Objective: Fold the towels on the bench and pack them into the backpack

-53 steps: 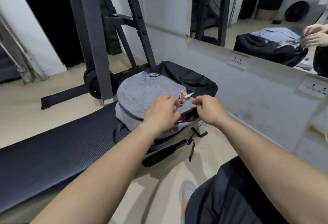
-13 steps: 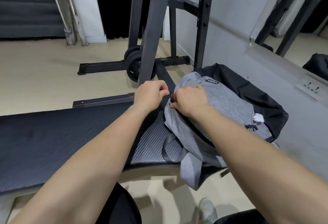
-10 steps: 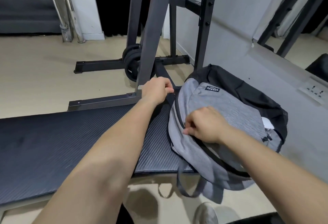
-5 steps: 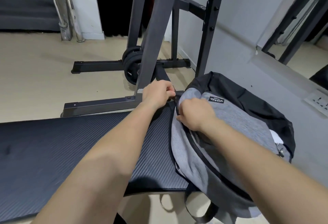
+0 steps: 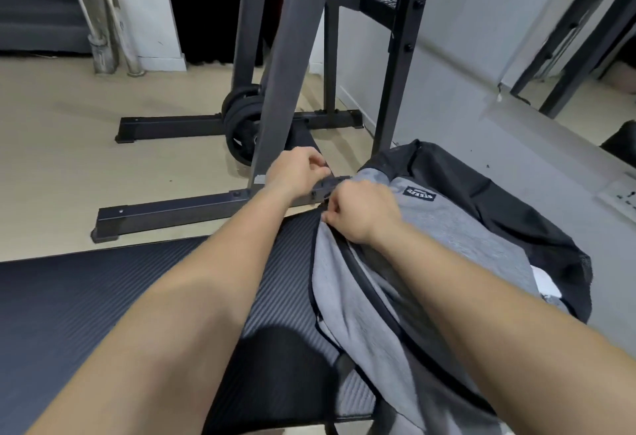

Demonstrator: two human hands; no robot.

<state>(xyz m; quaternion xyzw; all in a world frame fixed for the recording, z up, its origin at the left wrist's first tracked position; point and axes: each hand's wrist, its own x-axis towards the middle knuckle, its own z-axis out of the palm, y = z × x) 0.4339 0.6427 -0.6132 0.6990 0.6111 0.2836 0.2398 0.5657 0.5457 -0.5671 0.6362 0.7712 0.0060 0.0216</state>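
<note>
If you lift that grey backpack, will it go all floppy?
Probably floppy: the grey backpack is soft cloth, wrinkled and sagging over the bench edge. It likely won't roll, lying slumped. Probably easy to grab; the right hand bunches its cloth.

1 left hand [image 5: 298, 171], 1 right hand [image 5: 362, 215], 1 backpack [image 5: 464, 228], 1 bench [image 5: 86, 297], 1 rack [image 5: 287, 56]

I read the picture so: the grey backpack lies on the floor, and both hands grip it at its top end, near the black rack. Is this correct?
Not quite. The head view shows the grey backpack lying on the black bench, not on the floor. The rest holds: the left hand and the right hand both grip its top end, near the black rack.
</note>
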